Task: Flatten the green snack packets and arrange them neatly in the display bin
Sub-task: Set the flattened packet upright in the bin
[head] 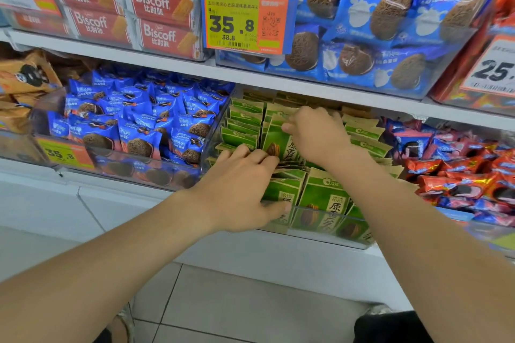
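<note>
Green snack packets (323, 198) stand in rows in clear display bin (306, 232) on mid shelf, some leaning. Left hand (242, 186): fingers (250, 154) dug behind a front bunch, thumb on its face, gripping it, prob. to square it up. Right hand (315, 133), just beyond left fingers: fingers (289, 127) narrow, pinching packet tops, seemingly propping the back rows upright. Blue cookie packs (133, 125) left of left fingers; red packs (459, 175) right of right fingers.

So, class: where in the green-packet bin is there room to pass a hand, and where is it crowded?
Only a narrow dark slot between the left stack and the packet under the right hand. Elsewhere green packets fill the display bin to its front wall. Outside, the white ledge below is bare.
</note>
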A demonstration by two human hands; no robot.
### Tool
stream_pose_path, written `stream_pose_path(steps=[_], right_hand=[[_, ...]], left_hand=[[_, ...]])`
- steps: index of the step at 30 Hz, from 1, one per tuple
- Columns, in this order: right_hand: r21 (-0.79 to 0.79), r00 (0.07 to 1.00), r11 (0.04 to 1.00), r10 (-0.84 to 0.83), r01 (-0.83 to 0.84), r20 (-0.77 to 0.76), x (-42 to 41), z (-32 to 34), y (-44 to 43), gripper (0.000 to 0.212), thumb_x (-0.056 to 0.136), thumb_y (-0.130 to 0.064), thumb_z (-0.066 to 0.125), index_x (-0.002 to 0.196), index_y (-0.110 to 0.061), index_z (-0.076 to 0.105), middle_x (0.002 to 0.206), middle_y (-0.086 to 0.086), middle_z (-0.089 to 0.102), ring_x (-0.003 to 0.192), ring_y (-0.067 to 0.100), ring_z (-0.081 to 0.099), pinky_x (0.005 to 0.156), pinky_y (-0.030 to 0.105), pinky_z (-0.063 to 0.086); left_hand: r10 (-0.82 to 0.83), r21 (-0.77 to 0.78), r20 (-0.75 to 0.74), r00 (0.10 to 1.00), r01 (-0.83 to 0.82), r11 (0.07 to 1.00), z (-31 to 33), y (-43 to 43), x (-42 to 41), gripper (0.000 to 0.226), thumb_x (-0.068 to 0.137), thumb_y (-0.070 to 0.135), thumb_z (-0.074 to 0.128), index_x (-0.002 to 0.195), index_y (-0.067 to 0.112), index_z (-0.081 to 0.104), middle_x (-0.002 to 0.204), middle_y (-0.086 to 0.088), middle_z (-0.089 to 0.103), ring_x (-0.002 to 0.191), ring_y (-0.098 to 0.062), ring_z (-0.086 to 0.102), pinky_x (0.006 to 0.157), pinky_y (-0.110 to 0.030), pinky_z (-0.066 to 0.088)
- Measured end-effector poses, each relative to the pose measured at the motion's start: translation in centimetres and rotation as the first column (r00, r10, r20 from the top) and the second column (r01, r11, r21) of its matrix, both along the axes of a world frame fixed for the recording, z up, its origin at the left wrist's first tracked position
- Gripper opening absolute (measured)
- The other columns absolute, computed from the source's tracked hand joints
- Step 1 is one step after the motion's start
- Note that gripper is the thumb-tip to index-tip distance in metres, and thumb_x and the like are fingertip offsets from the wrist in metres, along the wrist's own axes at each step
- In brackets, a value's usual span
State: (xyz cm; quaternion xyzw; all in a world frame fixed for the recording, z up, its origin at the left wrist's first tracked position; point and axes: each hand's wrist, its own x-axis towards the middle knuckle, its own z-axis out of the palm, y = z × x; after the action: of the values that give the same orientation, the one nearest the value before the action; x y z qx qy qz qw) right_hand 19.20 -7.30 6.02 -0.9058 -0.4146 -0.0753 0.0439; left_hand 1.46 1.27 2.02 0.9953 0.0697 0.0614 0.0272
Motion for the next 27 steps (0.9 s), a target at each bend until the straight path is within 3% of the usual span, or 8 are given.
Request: stream_pose_path(steps=[3, 7, 11, 16, 19, 23, 25, 27], right_hand=[[0.067, 0.988, 0.993, 0.088, -0.097, 0.124, -1.3, 0.6, -1.6, 0.02, 0.107, -0.019, 0.059, 0.121, -0.018, 0.074, 0.103, 0.013, 0.075, 0.102, 0.037, 0.069, 0.087, 0.047, 0.053], [0.216, 0.934, 0.946, 0.168, -0.243, 0.316, -2.0, 1.6, -3.6, 0.014, 0.101, -0.009, 0.065, 0.114, -0.013, 0.07, 0.083, 0.011, 0.071, 0.075, 0.04, 0.068, 0.058, 0.039, 0.048], [0.535, 0.887, 0.769, 0.088, -0.35, 0.453, -2.8, 2.4, -5.5, 0.009, 0.103, -0.01, 0.06, 0.1, -0.005, 0.067, 0.067, 0.009, 0.06, 0.054, 0.036, 0.057, 0.05, 0.04, 0.047], [0.846, 0.97, 0.491, -0.011, -0.208, 0.244, -4.7, 3.8, -7.5, 0.016, 0.108, -0.017, 0.056, 0.105, -0.01, 0.07, 0.073, -0.004, 0.059, 0.063, 0.013, 0.045, 0.061, 0.014, 0.032], [0.829, 0.983, 0.529, 0.076, -0.182, 0.167, -6.5, 3.6, -8.0, 0.018, 0.107, -0.02, 0.059, 0.112, -0.018, 0.076, 0.077, -0.007, 0.067, 0.069, 0.013, 0.056, 0.065, 0.018, 0.043], [0.829, 0.974, 0.548, 0.225, -0.11, -0.019, -7.8, 2.7, -7.8, 0.013, 0.101, -0.025, 0.069, 0.11, -0.018, 0.076, 0.089, -0.011, 0.076, 0.082, 0.007, 0.07, 0.079, 0.034, 0.057], [0.871, 0.896, 0.473, 0.316, 0.136, -0.312, -8.2, 2.6, -7.9, 0.027, 0.096, -0.032, 0.078, 0.117, -0.017, 0.074, 0.094, -0.006, 0.08, 0.088, 0.013, 0.077, 0.082, 0.044, 0.063], [0.79, 0.689, 0.459, 0.414, 0.406, -0.595, -8.4, 2.7, -8.4, 0.026, 0.095, -0.031, 0.08, 0.111, -0.011, 0.077, 0.092, 0.002, 0.082, 0.09, 0.025, 0.08, 0.082, 0.045, 0.066]], left_hand=[[0.01, -0.106, 0.042, 0.999, -0.006, 0.994, 0.7, 0.2, -0.3, 0.083, 0.092, 0.08, 0.048, 0.15, 0.02, 0.049, 0.139, 0.003, 0.058, 0.126, -0.022, 0.053, 0.107, -0.045, 0.045], [0.043, -0.332, 0.132, 0.99, 0.003, 0.943, 1.7, 0.3, -1.0, 0.066, 0.09, 0.065, 0.053, 0.142, 0.024, 0.061, 0.123, 0.008, 0.065, 0.115, -0.014, 0.061, 0.099, -0.037, 0.052], [0.196, -0.458, 0.265, 0.944, -0.056, 0.887, 2.5, 0.8, -1.2, 0.034, 0.099, 0.03, 0.055, 0.128, 0.019, 0.072, 0.089, 0.011, 0.07, 0.074, -0.005, 0.061, 0.075, -0.025, 0.05], [0.425, -0.607, 0.536, 0.729, -0.017, 0.795, 3.4, 0.5, -1.6, 0.015, 0.106, 0.008, 0.053, 0.104, 0.014, 0.067, 0.068, 0.005, 0.062, 0.056, -0.003, 0.055, 0.056, -0.013, 0.039], [0.409, -0.597, 0.675, 0.614, 0.129, 0.791, 4.8, -1.0, -2.0, 0.012, 0.111, 0.015, 0.052, 0.106, 0.01, 0.063, 0.085, 0.005, 0.067, 0.074, 0.0, 0.063, 0.067, -0.01, 0.042], [0.288, -0.533, 0.672, 0.682, 0.174, 0.828, 4.7, -2.2, -1.8, 0.02, 0.113, 0.026, 0.049, 0.106, 0.016, 0.065, 0.078, 0.007, 0.065, 0.07, -0.01, 0.062, 0.061, -0.02, 0.041], [0.329, -0.547, 0.64, 0.694, 0.111, 0.83, 3.9, -2.1, -1.5, 0.025, 0.114, 0.025, 0.046, 0.101, 0.018, 0.067, 0.074, 0.008, 0.061, 0.069, -0.012, 0.058, 0.062, -0.024, 0.039], [0.412, -0.612, 0.611, 0.676, 0.073, 0.787, 3.2, -2.1, -1.4, 0.027, 0.114, 0.025, 0.044, 0.102, 0.018, 0.067, 0.076, 0.011, 0.061, 0.071, -0.008, 0.057, 0.064, -0.022, 0.038]])
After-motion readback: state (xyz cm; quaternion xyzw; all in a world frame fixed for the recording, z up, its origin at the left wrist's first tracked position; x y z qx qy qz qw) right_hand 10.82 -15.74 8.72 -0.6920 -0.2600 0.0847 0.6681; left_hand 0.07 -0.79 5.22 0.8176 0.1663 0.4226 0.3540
